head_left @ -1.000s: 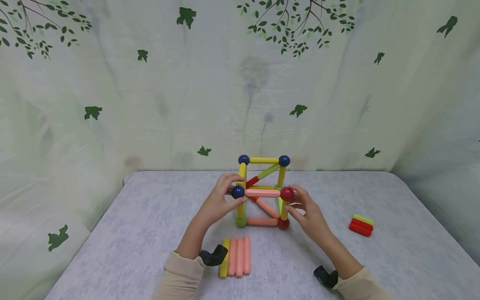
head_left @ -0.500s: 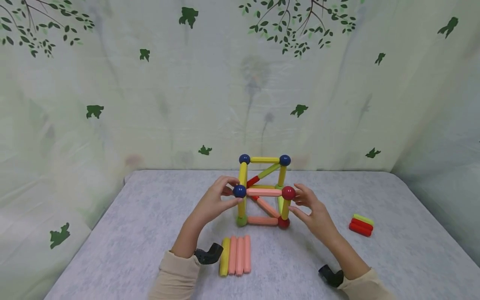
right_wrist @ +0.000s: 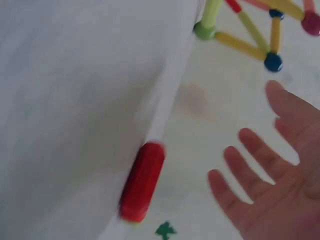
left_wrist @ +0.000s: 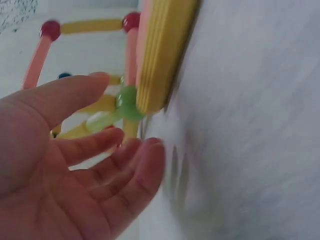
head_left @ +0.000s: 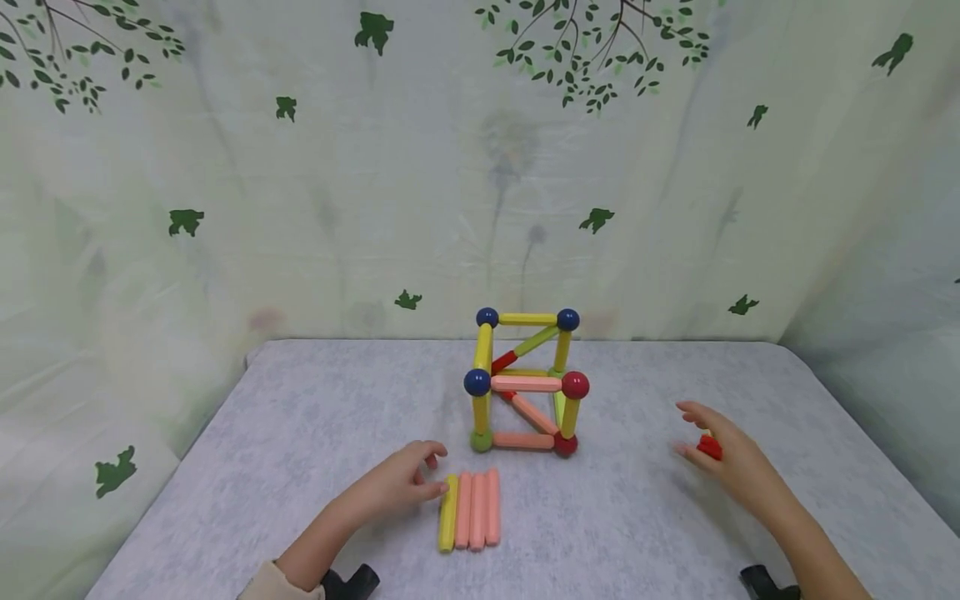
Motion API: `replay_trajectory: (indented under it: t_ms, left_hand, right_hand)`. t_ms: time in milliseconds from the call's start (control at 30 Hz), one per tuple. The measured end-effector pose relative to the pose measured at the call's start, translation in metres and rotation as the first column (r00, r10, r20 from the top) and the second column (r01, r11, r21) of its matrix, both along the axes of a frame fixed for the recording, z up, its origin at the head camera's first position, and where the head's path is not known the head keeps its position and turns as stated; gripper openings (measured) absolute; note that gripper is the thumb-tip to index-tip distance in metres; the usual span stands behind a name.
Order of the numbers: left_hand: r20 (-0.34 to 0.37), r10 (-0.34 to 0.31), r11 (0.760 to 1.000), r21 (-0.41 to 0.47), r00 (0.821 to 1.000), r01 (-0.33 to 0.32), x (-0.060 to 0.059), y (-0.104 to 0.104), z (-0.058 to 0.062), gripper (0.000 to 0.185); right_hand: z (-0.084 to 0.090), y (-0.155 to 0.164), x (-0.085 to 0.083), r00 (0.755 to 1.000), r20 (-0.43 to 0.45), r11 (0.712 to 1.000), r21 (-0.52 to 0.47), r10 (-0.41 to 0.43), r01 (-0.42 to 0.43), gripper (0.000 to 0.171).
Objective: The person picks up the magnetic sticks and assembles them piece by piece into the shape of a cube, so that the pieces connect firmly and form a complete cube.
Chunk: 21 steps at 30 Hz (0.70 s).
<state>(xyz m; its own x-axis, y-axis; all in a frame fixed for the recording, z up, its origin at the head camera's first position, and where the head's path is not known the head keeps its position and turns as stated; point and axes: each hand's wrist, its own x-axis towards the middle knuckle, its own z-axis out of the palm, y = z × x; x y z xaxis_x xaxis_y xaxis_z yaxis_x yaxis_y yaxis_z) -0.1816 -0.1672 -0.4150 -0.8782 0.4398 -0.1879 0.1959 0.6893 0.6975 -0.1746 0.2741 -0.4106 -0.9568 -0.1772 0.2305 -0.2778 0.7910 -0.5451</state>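
Yellow and salmon-pink plastic rods [head_left: 471, 510] lie side by side near the front of the grey table [head_left: 300, 433]. Just left of them rests the left hand [head_left: 401, 480], fingers loosely spread, holding nothing. On the right, the right hand [head_left: 731, 458] hovers with fingers spread over short red rods [head_left: 708, 447]. Farther back stands the cube frame of coloured rods and balls [head_left: 525, 385], untouched.
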Motion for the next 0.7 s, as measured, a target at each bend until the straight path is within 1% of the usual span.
replay_trajectory:
  t_ms: [67,133,200,300,400,533,600,700]
  left_hand:
    - [0.063,-0.029,1.0,-0.004,0.998,0.03,0.007,0.003,-0.004,0.053]
    - [0.097,-0.045,0.999,-0.005,0.994,0.046,0.011,0.007,-0.007,0.056]
    - [0.114,-0.044,0.999,-0.004,0.992,0.045,0.014,0.012,-0.009,0.058]
    - [0.102,-0.034,0.999,-0.007,0.994,0.035,0.015,0.019,-0.01,0.054]
    - [0.11,-0.031,0.999,0.015,0.993,0.03,0.015,0.024,-0.009,0.047]
    - [0.125,-0.047,0.997,0.061,0.991,0.039,0.016,0.031,-0.008,0.041]
    - [0.118,-0.055,0.996,0.074,0.991,0.047,0.016,0.033,-0.008,0.04]
    - [0.11,-0.066,0.994,0.092,0.992,0.056,0.015,0.037,-0.01,0.039]
  right_hand:
    - [-0.004,0.01,0.0,0.998,0.058,0.999,0.039,-0.023,0.021,0.06]
    - [-0.008,0.018,0.0,0.994,0.104,0.997,0.07,-0.046,0.039,0.057]
    - [-0.012,0.023,-0.001,0.988,0.142,0.995,0.091,-0.058,0.046,0.054]
    - [-0.016,0.027,-0.004,0.982,0.179,0.991,0.129,-0.065,0.042,0.05]
    - [-0.02,0.029,-0.007,0.979,0.197,0.987,0.159,-0.06,0.028,0.044]
    - [-0.023,0.029,-0.009,0.973,0.223,0.979,0.204,-0.059,0.013,0.036]
    - [-0.022,0.028,-0.01,0.969,0.239,0.974,0.226,-0.062,0.007,0.033]
    - [-0.02,0.024,-0.009,0.963,0.26,0.974,0.227,-0.071,0.01,0.034]
